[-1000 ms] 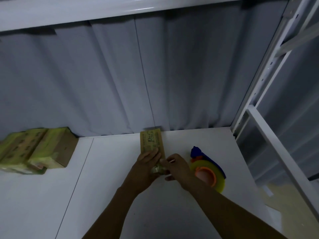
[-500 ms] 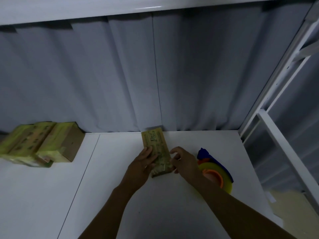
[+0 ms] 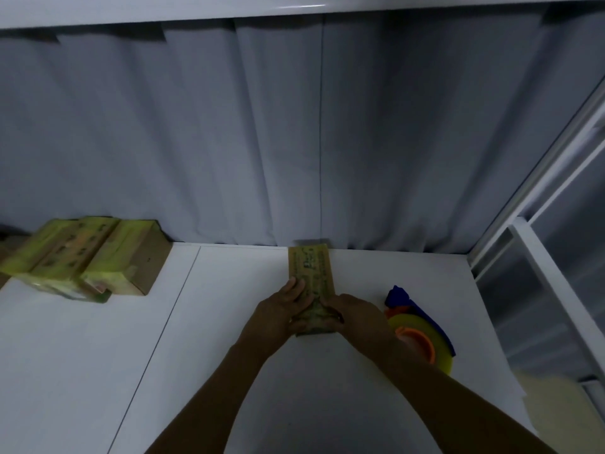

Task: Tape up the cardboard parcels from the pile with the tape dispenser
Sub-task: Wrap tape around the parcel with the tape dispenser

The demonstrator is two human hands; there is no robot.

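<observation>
Cardboard parcel lies lengthwise on the table, its near end under your 2 hands. Your left hand presses flat-fingered to pin it, and your right hand curls round the end (probably smoothing tape). The tape dispenser lies just beside, within reach.

The left hand and right hand hide the near end of the flat yellow-printed cardboard parcel; its print is unreadably blurred; the right wrist covers part of the blue-and-yellow plastic tape dispenser.
</observation>
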